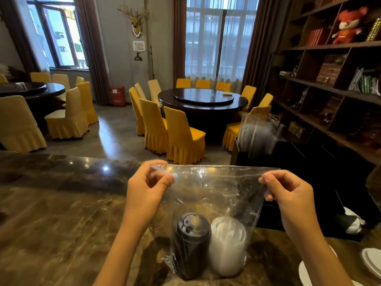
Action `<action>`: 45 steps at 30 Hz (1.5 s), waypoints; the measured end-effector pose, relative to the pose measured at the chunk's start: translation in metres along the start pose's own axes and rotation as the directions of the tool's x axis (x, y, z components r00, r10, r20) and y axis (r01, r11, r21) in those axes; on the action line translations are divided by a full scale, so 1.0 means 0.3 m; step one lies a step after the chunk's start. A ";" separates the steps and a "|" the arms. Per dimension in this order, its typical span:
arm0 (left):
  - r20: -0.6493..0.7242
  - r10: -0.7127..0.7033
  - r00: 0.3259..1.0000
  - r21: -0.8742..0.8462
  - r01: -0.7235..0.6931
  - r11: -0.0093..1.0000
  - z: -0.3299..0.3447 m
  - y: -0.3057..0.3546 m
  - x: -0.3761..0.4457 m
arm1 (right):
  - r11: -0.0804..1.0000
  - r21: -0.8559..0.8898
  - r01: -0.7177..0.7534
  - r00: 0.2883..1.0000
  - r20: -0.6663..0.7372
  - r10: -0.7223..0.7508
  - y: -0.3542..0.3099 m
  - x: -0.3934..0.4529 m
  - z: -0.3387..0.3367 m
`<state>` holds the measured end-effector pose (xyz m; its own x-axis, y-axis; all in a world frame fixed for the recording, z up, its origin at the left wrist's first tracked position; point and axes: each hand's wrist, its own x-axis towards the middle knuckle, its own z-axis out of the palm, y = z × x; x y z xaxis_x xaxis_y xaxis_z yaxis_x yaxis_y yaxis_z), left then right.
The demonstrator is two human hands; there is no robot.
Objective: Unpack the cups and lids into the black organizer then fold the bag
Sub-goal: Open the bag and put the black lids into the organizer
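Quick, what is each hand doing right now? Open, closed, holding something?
Left hand: closed, pinching the top left corner of the clear plastic bag.
Right hand: closed, pinching the bag's top right corner.

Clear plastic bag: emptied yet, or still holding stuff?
Still holding stuff. The clear plastic bag contains a black lid stack and a clear lid stack; left hand and right hand hold its top edge.
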<state>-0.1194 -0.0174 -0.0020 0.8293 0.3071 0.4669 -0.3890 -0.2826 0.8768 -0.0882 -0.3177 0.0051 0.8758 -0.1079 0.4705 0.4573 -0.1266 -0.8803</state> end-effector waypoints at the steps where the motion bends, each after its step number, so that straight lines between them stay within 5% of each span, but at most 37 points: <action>1: 0.011 0.055 0.998 0.020 -0.055 0.998 -0.001 0.003 -0.004 | 1.000 -0.002 0.014 1.000 -0.006 -0.014 0.002 -0.011 -0.006; 6: 0.210 0.433 0.876 0.116 -0.462 0.879 -0.029 0.050 0.030 | 0.998 0.026 0.053 0.996 -0.069 -0.051 -0.008 -0.025 -0.014; 8: 0.255 0.473 0.843 0.115 -0.512 0.851 -0.030 0.070 0.038 | 0.994 -0.033 0.101 0.994 -0.044 -0.102 -0.017 -0.028 -0.010; 20: 0.069 0.181 0.981 -0.042 -0.178 0.983 0.022 0.130 0.077 | 0.964 -0.227 0.140 0.980 0.169 -0.102 -0.046 -0.026 0.002; 24: 0.058 0.143 0.988 -0.047 -0.140 0.989 0.033 0.136 0.093 | 0.976 -0.139 0.167 0.984 0.085 -0.157 -0.069 -0.008 0.000; 29: 0.050 0.144 0.988 -0.037 -0.142 0.989 0.034 0.134 0.089 | 0.993 -0.118 0.023 0.996 -0.077 -0.033 -0.135 0.005 -0.008; 32: 0.040 0.139 0.989 -0.029 -0.138 0.990 0.032 0.138 0.085 | 0.939 -0.206 0.275 0.918 -0.234 -0.320 -0.271 -0.017 0.002; 35: 0.044 0.138 0.990 -0.033 -0.136 0.990 0.035 0.146 0.083 | 0.856 -0.127 0.501 0.863 0.156 -0.481 -0.409 -0.054 0.062; 38: 0.035 0.140 0.989 -0.033 -0.139 0.990 0.042 0.153 0.072 | 0.734 -0.337 0.590 0.708 0.653 -0.269 -0.438 -0.067 0.180; 45: -0.007 0.156 0.988 -0.027 -0.156 0.987 0.029 0.164 0.056 | 0.446 -0.669 0.595 0.722 0.688 0.069 -0.339 0.000 0.285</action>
<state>-0.1211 -0.0340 0.0482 0.7553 0.2657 0.5991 -0.5245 -0.3030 0.7957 -0.1215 -0.2205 0.0893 0.7705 0.5919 0.2365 0.6214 -0.7802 -0.0715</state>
